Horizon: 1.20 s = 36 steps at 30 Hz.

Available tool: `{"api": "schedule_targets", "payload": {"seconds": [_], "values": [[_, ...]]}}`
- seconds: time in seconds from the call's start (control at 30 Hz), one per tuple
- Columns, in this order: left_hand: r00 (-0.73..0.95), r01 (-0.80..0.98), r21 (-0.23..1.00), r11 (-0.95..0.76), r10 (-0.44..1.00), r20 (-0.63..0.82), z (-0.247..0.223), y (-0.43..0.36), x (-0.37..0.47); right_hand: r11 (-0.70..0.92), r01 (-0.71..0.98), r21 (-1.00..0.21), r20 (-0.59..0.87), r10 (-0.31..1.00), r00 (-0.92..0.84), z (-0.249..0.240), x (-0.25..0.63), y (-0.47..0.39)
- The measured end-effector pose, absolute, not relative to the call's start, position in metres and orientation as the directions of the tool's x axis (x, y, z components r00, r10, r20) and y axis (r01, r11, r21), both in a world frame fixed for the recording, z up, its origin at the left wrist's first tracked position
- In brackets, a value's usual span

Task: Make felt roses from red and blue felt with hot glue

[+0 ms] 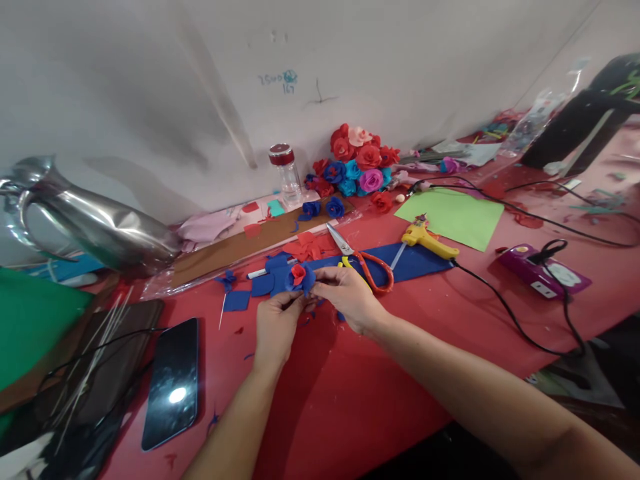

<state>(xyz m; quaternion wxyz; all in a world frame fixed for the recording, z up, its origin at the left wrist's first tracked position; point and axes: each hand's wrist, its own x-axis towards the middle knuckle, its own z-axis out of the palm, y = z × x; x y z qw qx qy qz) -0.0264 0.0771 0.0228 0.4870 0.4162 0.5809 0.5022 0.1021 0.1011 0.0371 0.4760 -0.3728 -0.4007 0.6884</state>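
Between my two hands is a paper flower point(299, 275) with blue outer petals and a red centre. My left hand point(277, 323) pinches it from below and the left, while my right hand point(347, 293) grips its right edge with thumb and fingers. Just behind my right hand lie scissors point(367, 263) with orange-red handles, blades pointing away to the left. Cut blue paper squares point(237, 301) sit left of the flower, with red paper pieces point(313, 247) behind it. Farther right, a yellow glue gun point(427, 239) rests on a long blue paper strip point(415, 265).
A phone point(173, 383) lies at front left, near a metal jug point(100, 213). Finished paper flowers point(357, 163) and a red-lidded glass bottle point(289, 175) stand against the wall. Green paper point(455, 217) and a purple power strip point(543, 272) with trailing cords occupy the right.
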Motion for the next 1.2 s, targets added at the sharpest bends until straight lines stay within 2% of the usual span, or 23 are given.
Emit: {"api": "schedule_targets", "payload": {"seconds": [0.2, 0.87, 1.2], "values": [[-0.191, -0.010, 0.993, 0.119, 0.974, -0.119, 0.0230, 0.0771, -0.0265, -0.213, -0.352, -0.911, -0.109, 0.951, -0.291, 0.0326, 0.1012, 0.1017], [-0.157, 0.171, 0.982, 0.080, 0.986, -0.053, 0.0274, 0.0752, -0.0282, -0.169, -0.299, -0.939, -0.075, 0.951, -0.300, 0.0343, 0.1005, 0.1007], [-0.170, 0.170, 0.984, 0.056, 0.985, -0.026, 0.0271, 0.0756, -0.0302, -0.126, -0.263, -0.957, -0.031, 0.941, -0.337, 0.0373, 0.1043, 0.1021]]}}
